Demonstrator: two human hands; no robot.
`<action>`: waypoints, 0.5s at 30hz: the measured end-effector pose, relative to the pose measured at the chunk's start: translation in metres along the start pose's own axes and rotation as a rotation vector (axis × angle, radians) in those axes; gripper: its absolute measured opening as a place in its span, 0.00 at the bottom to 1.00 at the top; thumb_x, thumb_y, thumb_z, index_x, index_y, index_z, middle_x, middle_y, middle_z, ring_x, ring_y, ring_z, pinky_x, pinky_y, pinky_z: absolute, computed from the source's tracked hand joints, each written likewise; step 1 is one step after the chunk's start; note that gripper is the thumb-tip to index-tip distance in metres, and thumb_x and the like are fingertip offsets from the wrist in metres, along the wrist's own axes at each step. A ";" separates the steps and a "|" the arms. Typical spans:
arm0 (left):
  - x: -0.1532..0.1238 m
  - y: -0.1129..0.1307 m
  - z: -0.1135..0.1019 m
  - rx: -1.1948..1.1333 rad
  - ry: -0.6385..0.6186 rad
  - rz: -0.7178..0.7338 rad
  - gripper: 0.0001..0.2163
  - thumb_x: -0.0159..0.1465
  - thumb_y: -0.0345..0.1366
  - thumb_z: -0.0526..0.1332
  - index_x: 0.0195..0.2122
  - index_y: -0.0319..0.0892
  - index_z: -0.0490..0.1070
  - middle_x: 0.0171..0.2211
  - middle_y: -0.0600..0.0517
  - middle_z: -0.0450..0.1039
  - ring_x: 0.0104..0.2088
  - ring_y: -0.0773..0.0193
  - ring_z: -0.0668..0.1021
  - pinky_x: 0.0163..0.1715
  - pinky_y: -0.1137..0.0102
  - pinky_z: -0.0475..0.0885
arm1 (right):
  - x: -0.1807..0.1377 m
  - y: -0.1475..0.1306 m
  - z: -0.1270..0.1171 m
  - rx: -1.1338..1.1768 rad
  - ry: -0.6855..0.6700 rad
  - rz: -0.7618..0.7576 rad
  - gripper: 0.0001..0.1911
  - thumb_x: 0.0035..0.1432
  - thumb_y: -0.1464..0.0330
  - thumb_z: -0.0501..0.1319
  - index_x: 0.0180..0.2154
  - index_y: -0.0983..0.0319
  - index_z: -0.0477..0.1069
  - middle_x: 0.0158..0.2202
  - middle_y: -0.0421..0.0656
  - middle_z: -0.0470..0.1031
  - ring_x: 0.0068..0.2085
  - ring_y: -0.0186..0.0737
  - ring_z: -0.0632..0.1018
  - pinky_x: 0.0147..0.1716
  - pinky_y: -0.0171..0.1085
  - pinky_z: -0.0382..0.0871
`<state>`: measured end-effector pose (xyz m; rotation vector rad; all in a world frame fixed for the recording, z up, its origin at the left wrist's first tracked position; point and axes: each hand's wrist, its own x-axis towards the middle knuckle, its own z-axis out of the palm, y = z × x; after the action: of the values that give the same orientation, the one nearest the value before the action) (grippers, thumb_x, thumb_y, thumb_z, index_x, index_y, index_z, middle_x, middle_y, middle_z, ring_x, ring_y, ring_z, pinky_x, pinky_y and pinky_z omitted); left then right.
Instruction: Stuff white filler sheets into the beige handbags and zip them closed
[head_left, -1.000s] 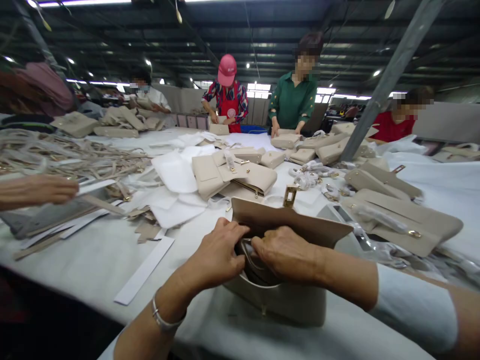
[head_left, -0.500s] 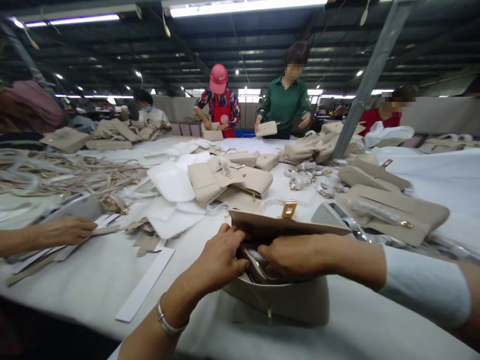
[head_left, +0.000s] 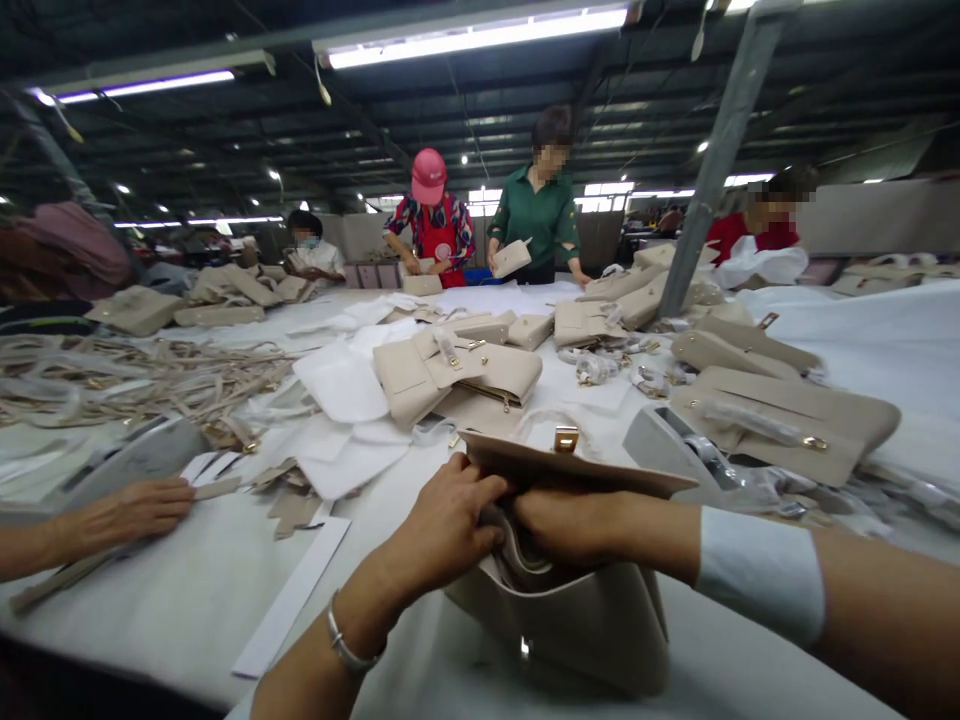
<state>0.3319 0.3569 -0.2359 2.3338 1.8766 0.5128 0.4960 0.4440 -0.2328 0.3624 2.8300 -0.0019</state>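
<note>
A beige handbag (head_left: 570, 630) stands upright on the table in front of me. Its flap (head_left: 577, 465) is lifted, with a gold clasp plate (head_left: 566, 438) at the edge. At the bag's left side my left hand (head_left: 457, 515) is closed on the mouth, its thumb by the inner divider (head_left: 517, 550). My right hand (head_left: 570, 522) reaches in under the flap, and its fingers are hidden inside. A small metal fitting (head_left: 525, 648) shows on the bag's front. I wear a bracelet on the left wrist and a pale sleeve cuff on the right forearm.
Another person's hand (head_left: 150, 508) lies on beige strips at the left. Beige bags (head_left: 457, 375) are heaped ahead, and more bags (head_left: 795, 420) lie right. A grey tray (head_left: 660, 450) and a white strip (head_left: 292, 600) flank my bag. A metal post (head_left: 712, 170) rises at the right.
My right hand has gone deeper into the bag, and its forearm has shifted left. The flap has tipped slightly. Across the table, the person in green has lowered one hand to the bags.
</note>
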 end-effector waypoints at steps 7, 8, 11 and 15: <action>-0.002 -0.009 -0.008 -0.046 0.048 0.028 0.09 0.53 0.35 0.67 0.35 0.47 0.73 0.36 0.54 0.70 0.43 0.59 0.66 0.42 0.68 0.62 | -0.039 0.007 -0.041 0.298 -0.024 0.024 0.13 0.52 0.67 0.59 0.41 0.62 0.71 0.33 0.45 0.76 0.27 0.39 0.74 0.23 0.33 0.59; -0.005 -0.011 -0.007 -0.062 0.054 0.029 0.09 0.53 0.35 0.67 0.35 0.47 0.73 0.36 0.54 0.70 0.43 0.60 0.66 0.42 0.68 0.62 | -0.043 0.008 -0.045 0.289 -0.037 0.014 0.12 0.51 0.69 0.58 0.40 0.62 0.71 0.34 0.44 0.76 0.28 0.40 0.74 0.23 0.33 0.59; -0.010 -0.017 -0.002 -0.088 0.090 0.008 0.10 0.52 0.36 0.68 0.36 0.47 0.72 0.36 0.54 0.70 0.43 0.60 0.67 0.43 0.68 0.62 | -0.047 0.009 -0.045 0.258 0.011 0.012 0.11 0.52 0.71 0.56 0.38 0.61 0.71 0.35 0.46 0.77 0.33 0.44 0.76 0.27 0.35 0.60; -0.013 -0.011 -0.003 0.075 0.121 0.021 0.09 0.54 0.38 0.66 0.36 0.48 0.71 0.36 0.54 0.70 0.43 0.59 0.67 0.48 0.62 0.59 | -0.039 0.008 -0.017 0.203 0.177 0.059 0.13 0.52 0.75 0.52 0.38 0.62 0.72 0.33 0.48 0.77 0.32 0.47 0.78 0.27 0.37 0.61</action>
<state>0.3184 0.3461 -0.2383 2.4239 1.9578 0.6095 0.5293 0.4433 -0.2049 0.5141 3.0010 -0.2585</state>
